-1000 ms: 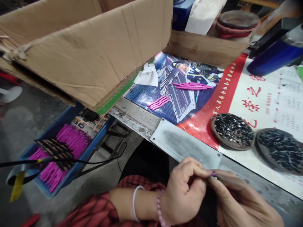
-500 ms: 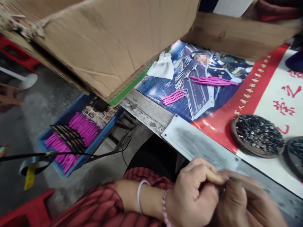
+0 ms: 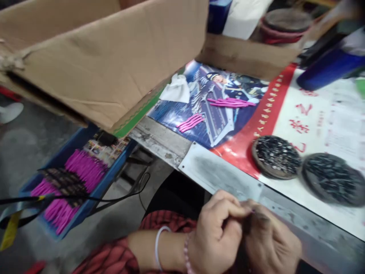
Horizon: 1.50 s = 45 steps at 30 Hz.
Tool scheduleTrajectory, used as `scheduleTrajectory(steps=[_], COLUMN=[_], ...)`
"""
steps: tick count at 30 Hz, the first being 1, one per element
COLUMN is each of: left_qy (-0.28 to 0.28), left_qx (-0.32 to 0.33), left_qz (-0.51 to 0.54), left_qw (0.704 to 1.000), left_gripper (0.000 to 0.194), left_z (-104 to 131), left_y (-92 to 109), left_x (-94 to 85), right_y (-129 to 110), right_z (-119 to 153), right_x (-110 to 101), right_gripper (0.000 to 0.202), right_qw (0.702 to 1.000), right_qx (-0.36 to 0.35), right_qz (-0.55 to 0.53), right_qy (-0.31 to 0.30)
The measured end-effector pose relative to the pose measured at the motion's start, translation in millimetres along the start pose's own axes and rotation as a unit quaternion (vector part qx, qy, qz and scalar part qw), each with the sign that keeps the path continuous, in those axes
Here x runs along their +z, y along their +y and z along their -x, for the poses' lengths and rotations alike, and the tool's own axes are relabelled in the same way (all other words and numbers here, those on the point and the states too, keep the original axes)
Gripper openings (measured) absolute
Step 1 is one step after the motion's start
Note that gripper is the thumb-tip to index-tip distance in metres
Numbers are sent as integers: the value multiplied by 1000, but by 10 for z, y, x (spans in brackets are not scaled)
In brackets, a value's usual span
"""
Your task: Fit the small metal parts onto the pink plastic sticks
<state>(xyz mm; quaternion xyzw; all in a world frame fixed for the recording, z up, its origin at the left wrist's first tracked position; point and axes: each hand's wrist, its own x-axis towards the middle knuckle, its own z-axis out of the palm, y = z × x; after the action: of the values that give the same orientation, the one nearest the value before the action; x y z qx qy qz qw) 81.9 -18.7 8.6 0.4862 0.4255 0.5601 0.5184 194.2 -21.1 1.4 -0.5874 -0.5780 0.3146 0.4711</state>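
My left hand point(image 3: 215, 230) is closed in a pinch, with a white bangle and a pink beaded bracelet on its wrist. Against its fingertips presses my right hand point(image 3: 272, 238), also closed, thumb on top. Whatever sits between the fingers is too small and hidden to name; a tiny purplish spot shows at the thumb tip. Both hands are low over the table's front edge. Nearest to them is a white plate point(image 3: 219, 171) with a grey smudge, fixed to that edge. Beyond lie a round dish of small dark metal parts point(image 3: 276, 156) and another dish of dark pieces point(image 3: 332, 177).
Two groups of pink strips, one nearer point(image 3: 191, 122) and one farther point(image 3: 230, 102), lie on the poster-covered table by a white cloth point(image 3: 175, 89). A large cardboard box point(image 3: 114, 64) overhangs the left side. Below stands a blue crate point(image 3: 114, 167) holding many pink strips.
My view has swung to the right, so the second dish and a blue object at the right show more fully. Both hands stay pressed together, still pinching.
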Motion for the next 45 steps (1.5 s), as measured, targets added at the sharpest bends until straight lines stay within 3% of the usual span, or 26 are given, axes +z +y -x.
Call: scheduleTrajectory(steps=[4, 13, 18, 25, 32, 38, 42, 45], left_qy=[-26, -49, -67, -73, -83, -90, -72, -78], left_qx=[-12, 12, 39, -30, 0, -3, 8, -27], left_qz=[-14, -58, -60, -9, -5, -15, -6, 20], left_qw=[999, 997, 995, 997, 997, 996, 997, 996], left_gripper=[19, 24, 21, 14, 14, 17, 16, 14], left_z=[-42, -67, -52, 27, 93, 125, 85, 71], left_y=[-55, -154, -157, -173, -160, -166, -114, -95], left_x=[-67, -111, -151, -87, -57, -107, -128, -126], right_y=[24, -13, -33, 0, 21, -46, -71, -52], right_z=[-85, -124, -99, -16, -7, -47, -6, -29], right_x=[32, -2, -38, 15, 10, -6, 10, -6], right_gripper=[49, 18, 17, 31, 27, 49, 38, 51], right_qw=[996, 995, 990, 980, 972, 995, 994, 994], right_qx=[-58, -85, -114, -155, -188, -76, -108, -51], right_qz=[-45, 16, 60, 121, 91, -40, -2, -44], right_qy=[-52, -59, -64, 27, 106, -41, -24, -89])
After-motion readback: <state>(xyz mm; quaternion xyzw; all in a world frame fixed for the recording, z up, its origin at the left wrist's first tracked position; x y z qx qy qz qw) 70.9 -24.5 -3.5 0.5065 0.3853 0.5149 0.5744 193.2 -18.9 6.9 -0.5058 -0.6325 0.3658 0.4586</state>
